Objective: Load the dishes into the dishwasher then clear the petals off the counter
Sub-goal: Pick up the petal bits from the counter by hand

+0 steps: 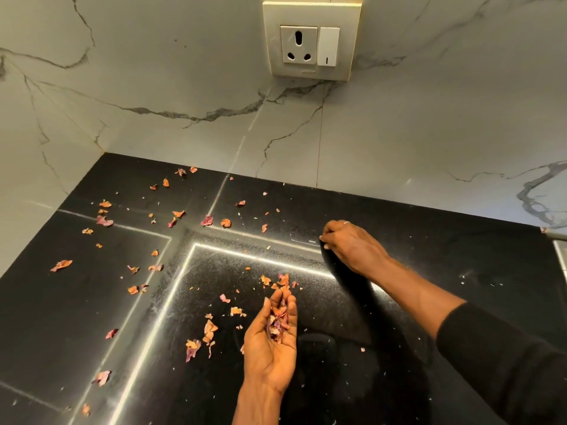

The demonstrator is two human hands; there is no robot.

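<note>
Dried pink and orange petals (pixel 105 221) lie scattered over the black stone counter (pixel 445 265), mostly on its left half and middle. My left hand (pixel 270 348) is palm up near the middle front, cupped around a small heap of gathered petals (pixel 277 322). A few more petals (pixel 283 280) lie just beyond its fingertips. My right hand (pixel 352 246) reaches forward onto the counter, knuckles up, with its fingertips bent down to the surface. Whatever is under those fingertips is hidden. No dishes or dishwasher are in view.
A marble-patterned wall (pixel 184 87) closes the counter at the back and on the left. A wall socket with a switch (pixel 311 41) sits above. A grey metal edge (pixel 557 236) shows at the far right. Tiny white crumbs dot the counter's right side.
</note>
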